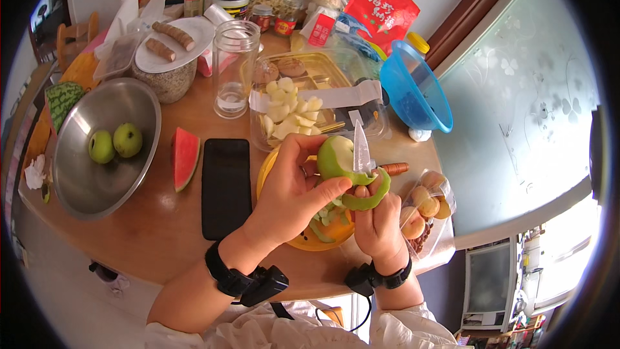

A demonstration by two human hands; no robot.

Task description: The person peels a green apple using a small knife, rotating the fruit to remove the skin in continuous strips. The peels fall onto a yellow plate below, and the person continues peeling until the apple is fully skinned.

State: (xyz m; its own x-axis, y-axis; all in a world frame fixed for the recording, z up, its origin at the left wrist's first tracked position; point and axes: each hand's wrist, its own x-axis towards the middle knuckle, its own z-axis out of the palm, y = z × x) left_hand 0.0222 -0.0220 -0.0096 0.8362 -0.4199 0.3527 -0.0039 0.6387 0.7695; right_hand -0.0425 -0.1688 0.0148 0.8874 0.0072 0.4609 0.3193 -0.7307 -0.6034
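Note:
My left hand [290, 189] grips a partly peeled green fruit [332, 157], an apple or a pear. My right hand [378, 218] is closed below a knife [361, 150] whose blade points upward against the fruit; its grip is hidden by the fingers. A curl of green peel [370, 198] hangs from the fruit over the right fingers. Behind the blade shows a brown wooden handle [393, 169]; whether it belongs to the knife I cannot tell. Under both hands is a yellow plate [336, 238] with peel scraps. Beyond, pale fruit pieces [290, 111] fill part of a clear plastic tray [378, 128].
Left stand a steel bowl [101, 189] with two green fruits [116, 143], a watermelon wedge [186, 160] and a black smartphone [226, 189]. A glass jar [236, 72] rises behind. Right are a blue plastic basin [411, 87] and a bag of round fruits [426, 203].

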